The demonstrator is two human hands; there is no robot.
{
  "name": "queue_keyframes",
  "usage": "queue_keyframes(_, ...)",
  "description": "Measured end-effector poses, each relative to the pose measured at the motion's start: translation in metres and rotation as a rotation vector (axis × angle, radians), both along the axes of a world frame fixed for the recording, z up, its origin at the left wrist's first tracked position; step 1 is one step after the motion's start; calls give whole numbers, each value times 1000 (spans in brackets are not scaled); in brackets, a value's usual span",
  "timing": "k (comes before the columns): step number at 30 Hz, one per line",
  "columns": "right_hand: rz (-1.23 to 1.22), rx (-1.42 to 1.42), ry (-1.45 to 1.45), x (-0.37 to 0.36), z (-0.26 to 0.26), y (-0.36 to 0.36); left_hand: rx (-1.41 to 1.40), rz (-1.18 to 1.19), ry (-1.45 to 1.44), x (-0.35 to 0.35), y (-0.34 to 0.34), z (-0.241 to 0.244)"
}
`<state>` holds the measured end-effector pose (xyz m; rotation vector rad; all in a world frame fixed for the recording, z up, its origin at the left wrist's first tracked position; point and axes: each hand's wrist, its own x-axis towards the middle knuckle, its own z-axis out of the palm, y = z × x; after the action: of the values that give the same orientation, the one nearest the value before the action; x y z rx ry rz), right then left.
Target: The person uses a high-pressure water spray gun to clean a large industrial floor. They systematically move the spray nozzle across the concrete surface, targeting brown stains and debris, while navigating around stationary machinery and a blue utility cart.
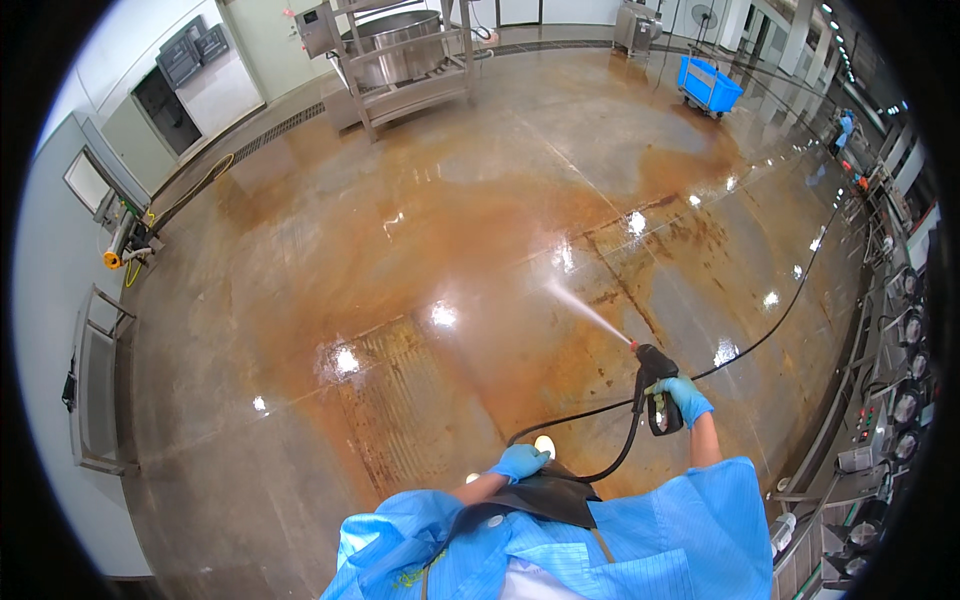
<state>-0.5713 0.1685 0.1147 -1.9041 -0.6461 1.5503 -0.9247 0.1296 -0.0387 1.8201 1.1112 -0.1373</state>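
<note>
My right hand [682, 400], in a blue glove, grips the black handle of a pressure-washer spray gun [655, 367]. From its red nozzle tip a white water jet [592, 311] shoots forward and left onto the wet concrete floor [480, 247], ending in mist. In front of my apron, my blue-gloved left hand [519, 463] is closed around the black hose [628, 448]. That hose drops from the gun, passes my left hand, then loops away to the right across the floor. Rust-brown water spreads over much of the floor.
A steel vat [397, 49] in a metal frame stands ahead, left of a blue wheeled tub [709, 82]. Machinery [862, 435] lines the right. A steel rack [105, 382] stands at left; a floor drain [277, 133] follows the wall. Another person [844, 131] is far right.
</note>
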Motion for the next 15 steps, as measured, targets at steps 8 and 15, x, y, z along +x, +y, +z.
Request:
queue_keyframes(8,-167,-58,-5,-2,15,13,30,27,-43,-7,-4,-20)
queue_keyframes(15,-138,140,105,17,-2,9,81,30,-39,2,-1,1)
